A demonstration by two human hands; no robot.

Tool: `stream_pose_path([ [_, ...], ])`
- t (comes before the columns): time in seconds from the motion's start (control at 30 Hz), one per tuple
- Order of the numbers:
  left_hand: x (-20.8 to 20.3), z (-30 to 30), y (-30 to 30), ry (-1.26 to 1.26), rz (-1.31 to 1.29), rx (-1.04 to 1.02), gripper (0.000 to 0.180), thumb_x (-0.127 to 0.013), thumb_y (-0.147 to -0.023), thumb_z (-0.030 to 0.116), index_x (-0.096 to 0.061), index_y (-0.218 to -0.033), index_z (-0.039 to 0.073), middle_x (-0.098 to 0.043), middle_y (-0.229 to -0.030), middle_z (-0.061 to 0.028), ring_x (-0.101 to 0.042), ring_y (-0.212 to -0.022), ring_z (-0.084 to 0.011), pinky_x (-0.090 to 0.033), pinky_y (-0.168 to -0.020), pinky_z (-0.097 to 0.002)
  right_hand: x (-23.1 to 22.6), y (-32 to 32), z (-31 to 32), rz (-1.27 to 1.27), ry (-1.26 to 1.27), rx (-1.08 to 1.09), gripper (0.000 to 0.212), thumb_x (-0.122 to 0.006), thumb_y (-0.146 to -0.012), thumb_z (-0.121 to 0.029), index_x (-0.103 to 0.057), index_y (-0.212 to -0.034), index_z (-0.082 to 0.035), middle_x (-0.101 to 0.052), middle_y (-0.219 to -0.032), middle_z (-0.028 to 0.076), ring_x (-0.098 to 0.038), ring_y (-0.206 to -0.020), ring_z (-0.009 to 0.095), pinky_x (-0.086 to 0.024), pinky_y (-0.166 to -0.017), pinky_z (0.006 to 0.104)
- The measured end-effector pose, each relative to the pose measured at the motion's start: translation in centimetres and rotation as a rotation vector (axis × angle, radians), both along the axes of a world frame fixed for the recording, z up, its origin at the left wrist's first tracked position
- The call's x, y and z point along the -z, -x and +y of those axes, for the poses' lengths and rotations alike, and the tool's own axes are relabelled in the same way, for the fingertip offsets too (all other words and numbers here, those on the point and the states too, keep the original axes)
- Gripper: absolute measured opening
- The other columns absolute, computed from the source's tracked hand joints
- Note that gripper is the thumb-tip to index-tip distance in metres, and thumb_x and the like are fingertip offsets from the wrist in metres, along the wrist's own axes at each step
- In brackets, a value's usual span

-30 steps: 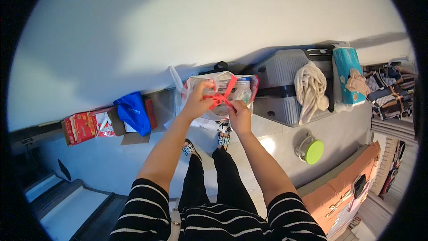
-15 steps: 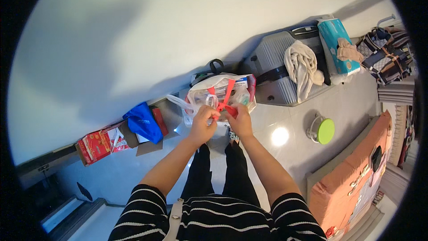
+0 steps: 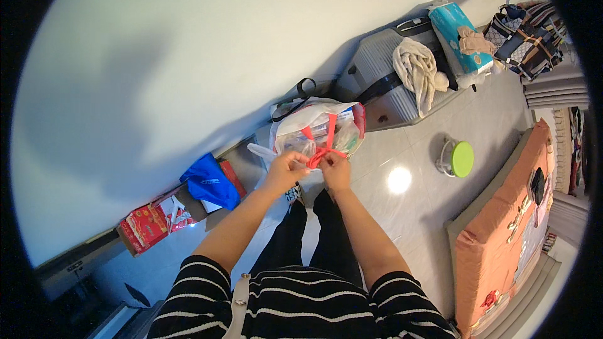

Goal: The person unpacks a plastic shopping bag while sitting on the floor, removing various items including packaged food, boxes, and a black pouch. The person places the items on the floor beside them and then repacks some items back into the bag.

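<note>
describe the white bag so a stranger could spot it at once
Start at the grey suitcase by the wall. Just left of it sits an open white bag. Red straps gathered at its front set it apart from the blue bag farther left.

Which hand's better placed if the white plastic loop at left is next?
Left, probably: the left hand is nearer the white plastic loop; the right hand is farther right. Both pinch the red straps.

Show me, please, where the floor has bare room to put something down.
Bare tiles lie between the grey suitcase and green stool, and between stool and orange bed. Crowded: by the wall, around the white bag.
</note>
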State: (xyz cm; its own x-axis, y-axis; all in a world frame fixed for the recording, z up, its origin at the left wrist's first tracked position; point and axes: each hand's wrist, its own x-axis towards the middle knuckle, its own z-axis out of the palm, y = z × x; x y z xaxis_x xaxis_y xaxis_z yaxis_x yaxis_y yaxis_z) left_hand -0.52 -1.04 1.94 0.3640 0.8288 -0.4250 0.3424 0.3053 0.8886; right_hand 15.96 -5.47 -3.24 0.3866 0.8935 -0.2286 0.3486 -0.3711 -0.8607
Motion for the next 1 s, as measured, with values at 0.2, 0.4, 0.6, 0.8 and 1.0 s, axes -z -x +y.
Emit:
stream_pose_path([
  [0.2, -2.2, 3.4, -0.4, -0.873, 0.533, 0.148, 0.016, -0.067, -0.067, 0.005, -0.064, -0.083, 0.01, -0.059, -0.103, -0.0058, -0.055, -0.097, -0.026, -0.041, -0.085, -0.0492, -3.2, -1.9, 0.6, 0.946, 0.273, 0.11, 0.014, -0.061, -0.083, -0.015, -0.058, -0.072, -0.006, -0.06, -0.064, 0.005, -0.051, -0.044, 0.011, -0.042, -0.041, 0.0236],
  [0.4, 3.2, 3.2, -4.2, -0.751, 0.407, 0.544, 0.011, -0.064, -0.072, 0.015, -0.063, -0.082, 0.01, -0.063, -0.096, -0.0048, -0.051, -0.11, -0.025, -0.025, -0.1, -0.0629, -3.5, -3.0, -0.1, 1.225, 0.279, 0.127, 0.013, -0.059, -0.084, -0.016, -0.057, -0.078, -0.005, -0.059, -0.066, 0.005, -0.05, -0.044, 0.012, -0.041, -0.039, 0.0233],
  [0.6, 3.0, 3.6, -5.3, -0.445, 0.201, 0.414, 0.012, -0.063, -0.076, 0.015, -0.064, -0.087, 0.009, -0.066, -0.09, -0.0056, -0.059, -0.096, -0.0257, -0.021, -0.104, -0.0614, -3.1, -5.2, -0.2, 1.18, 0.343, 0.102, 0.012, -0.059, -0.084, -0.016, -0.056, -0.078, -0.006, -0.06, -0.068, 0.005, -0.051, -0.046, 0.012, -0.043, -0.04, 0.0242],
  [0.8, 2.6, 5.0, -5.0, -0.359, 0.231, 0.359, 0.02, -0.066, -0.072, 0.015, -0.067, -0.091, 0.009, -0.067, -0.087, -0.0136, -0.063, -0.088, -0.0294, -0.022, -0.107, -0.0568, -4.5, -5.7, 0.3, 0.593, 0.169, 0.105, 0.012, -0.062, -0.082, -0.016, -0.064, -0.085, -0.004, -0.063, -0.075, 0.008, -0.058, -0.058, 0.018, -0.048, -0.051, 0.0292],
  [1.0, 1.7, 6.3, -5.8, -0.403, 0.268, 0.435, 0.017, -0.063, -0.072, 0.014, -0.067, -0.087, 0.009, -0.065, -0.084, -0.012, -0.061, -0.089, -0.0303, -0.025, -0.106, -0.0578, -4.0, -4.8, 2.4, -0.246, -0.297, -0.176, 0.013, -0.064, -0.077, -0.012, -0.068, -0.088, -0.005, -0.064, -0.084, 0.012, -0.063, -0.073, 0.029, -0.051, -0.063, 0.0351],
])
